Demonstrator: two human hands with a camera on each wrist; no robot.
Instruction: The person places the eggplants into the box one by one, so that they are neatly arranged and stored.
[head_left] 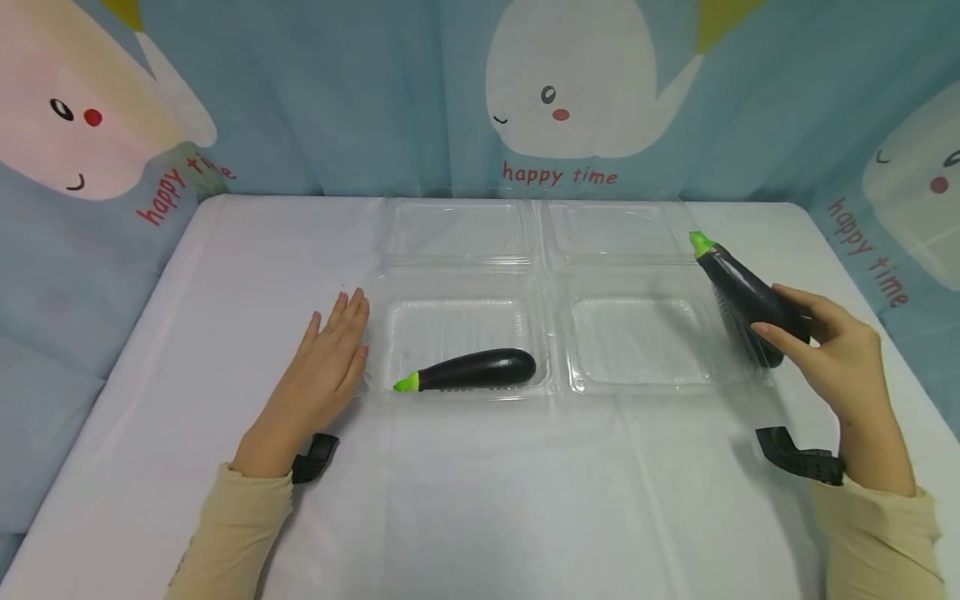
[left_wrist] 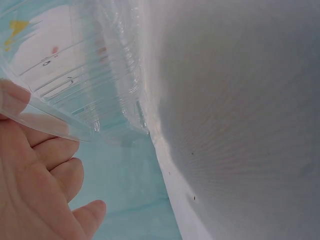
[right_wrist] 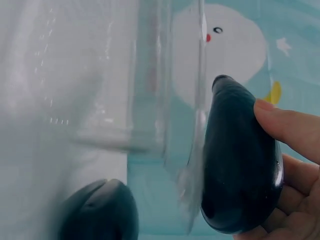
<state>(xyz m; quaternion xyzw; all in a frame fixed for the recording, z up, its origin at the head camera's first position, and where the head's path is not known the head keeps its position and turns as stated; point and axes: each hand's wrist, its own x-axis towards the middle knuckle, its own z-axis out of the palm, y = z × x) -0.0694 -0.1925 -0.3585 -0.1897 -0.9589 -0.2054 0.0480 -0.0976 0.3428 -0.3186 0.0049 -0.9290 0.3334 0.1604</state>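
In the head view my right hand [head_left: 840, 358] holds a dark eggplant [head_left: 753, 292] with a green stem end, tilted over the right edge of the right clear plastic container [head_left: 637, 387]. Thumb and fingers grip its thick end. Beneath it shows part of another eggplant [head_left: 770, 354], mostly hidden; the right wrist view also shows that eggplant [right_wrist: 102, 212] low at the left. My left hand [head_left: 318, 371] lies with straight fingers against the left side of the left clear container [head_left: 461, 287]. One eggplant [head_left: 480, 369] lies in that container, green end leftward.
Both containers have lids [head_left: 457, 229] folded open toward the back, side by side. They stand on a white-covered table [head_left: 510, 500]. A blue curtain [head_left: 360, 100] with printed whales surrounds the back and sides. Black wrist mounts [head_left: 802, 458] are on both wrists.
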